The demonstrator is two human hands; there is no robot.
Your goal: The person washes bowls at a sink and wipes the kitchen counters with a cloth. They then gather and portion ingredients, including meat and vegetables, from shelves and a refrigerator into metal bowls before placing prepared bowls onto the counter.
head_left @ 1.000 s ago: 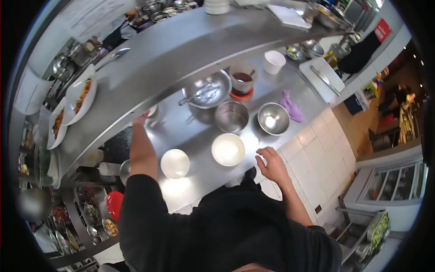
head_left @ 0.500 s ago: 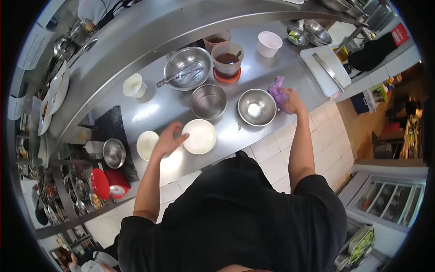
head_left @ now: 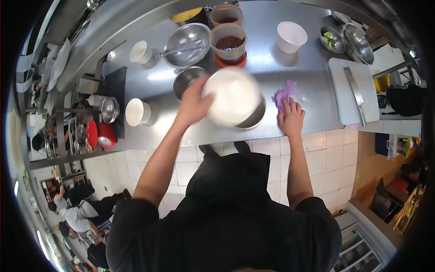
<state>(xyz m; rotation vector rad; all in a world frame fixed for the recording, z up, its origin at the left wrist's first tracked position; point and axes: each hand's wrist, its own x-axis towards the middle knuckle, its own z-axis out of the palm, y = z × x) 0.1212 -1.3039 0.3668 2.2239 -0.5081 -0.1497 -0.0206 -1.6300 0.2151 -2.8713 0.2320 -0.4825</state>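
My left hand [head_left: 195, 103] grips the rim of a white tub [head_left: 232, 96], blurred by motion. The tub is held above the counter and partly covers a steel bowl [head_left: 256, 117] and a steel pot [head_left: 185, 80] behind it. My right hand [head_left: 292, 119] rests on the counter with fingers spread, the fingertips at the near end of a crumpled purple cloth [head_left: 284, 93]. Another white tub [head_left: 137, 112] stands to the left of my left hand.
Behind are a steel bowl with a whisk [head_left: 188, 45], a tub of brown sauce [head_left: 229, 43] on an orange lid [head_left: 231, 59] and a white tub [head_left: 291, 37]. A knife [head_left: 355, 93] lies on a cutting board [head_left: 340, 97] at right. People [head_left: 81, 215] are at far left.
My left hand has taken hold of the white tub and lifted it rightward, over the steel bowl. My right hand's fingers have spread at the cloth's near end. The view has shifted.
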